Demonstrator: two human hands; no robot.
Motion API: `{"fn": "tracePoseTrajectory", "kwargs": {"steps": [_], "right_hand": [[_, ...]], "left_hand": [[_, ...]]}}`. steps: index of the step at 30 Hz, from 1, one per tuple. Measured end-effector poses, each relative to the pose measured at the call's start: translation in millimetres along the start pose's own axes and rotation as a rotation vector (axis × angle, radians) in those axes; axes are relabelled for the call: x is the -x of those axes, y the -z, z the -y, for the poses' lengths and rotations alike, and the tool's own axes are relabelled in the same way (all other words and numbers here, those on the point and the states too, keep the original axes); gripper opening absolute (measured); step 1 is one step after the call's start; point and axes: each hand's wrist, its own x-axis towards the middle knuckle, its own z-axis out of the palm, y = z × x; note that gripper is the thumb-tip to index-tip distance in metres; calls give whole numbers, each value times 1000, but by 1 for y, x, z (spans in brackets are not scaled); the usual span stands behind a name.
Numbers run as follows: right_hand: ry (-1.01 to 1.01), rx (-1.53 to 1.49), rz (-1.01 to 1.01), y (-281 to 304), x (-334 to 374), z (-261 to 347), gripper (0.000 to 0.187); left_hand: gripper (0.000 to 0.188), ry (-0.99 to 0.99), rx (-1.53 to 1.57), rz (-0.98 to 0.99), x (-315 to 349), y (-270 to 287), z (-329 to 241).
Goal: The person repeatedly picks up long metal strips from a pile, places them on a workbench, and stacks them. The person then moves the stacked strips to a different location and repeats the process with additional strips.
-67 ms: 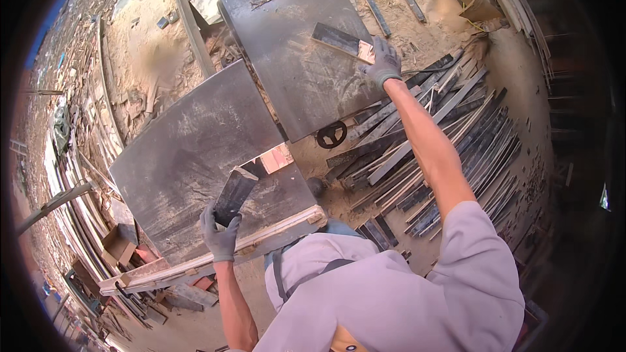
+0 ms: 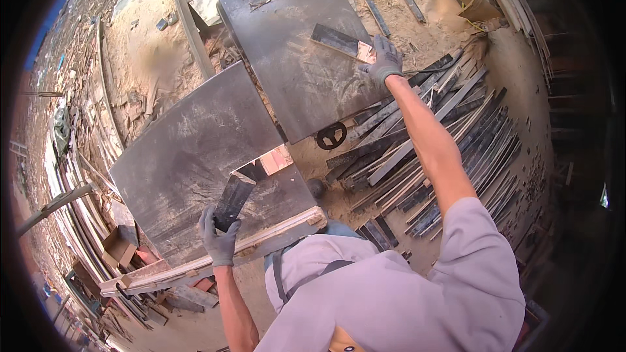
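Observation:
My left hand (image 2: 218,238), in a grey glove, has its thumb and fingers round the near end of a short dark-faced wood offcut (image 2: 233,201). This offcut slants over the near metal tabletop (image 2: 189,137). Its far end meets a second short piece (image 2: 276,160) with a pale pinkish face, lying on the same top. Farther off to the right, my gloved right hand (image 2: 385,62) has thumb and fingers about the pale end of another dark wood offcut (image 2: 336,38). That one is on the far metal tabletop (image 2: 293,85); the fingers' undersides are hidden.
A narrow gap separates the two tabletops. A pale wooden rail (image 2: 222,251) edges the near one. Below the far top is a black handwheel (image 2: 331,135). Long dark strips (image 2: 443,156) are heaped on the right. Sawdust and scrap wood (image 2: 140,104) cover the ground at left.
My left hand has drawn back slightly toward me along its offcut. The right hand and its offcut have barely moved.

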Motion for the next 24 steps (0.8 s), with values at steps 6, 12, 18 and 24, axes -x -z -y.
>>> {"fn": "tracePoseTrajectory", "kwargs": {"steps": [6, 12, 18, 24], "right_hand": [[153, -154, 275, -24, -16, -20, 70], [819, -351, 128, 4, 156, 46, 73], [876, -278, 160, -5, 229, 110, 69], [1041, -88, 163, -46, 227, 218, 64]], "left_hand": [[86, -3, -127, 371, 26, -6, -12], [88, -22, -79, 440, 44, -58, -29], [87, 47, -143, 409, 43, -21, -6], [100, 34, -313, 129, 30, 19, 28]]}}
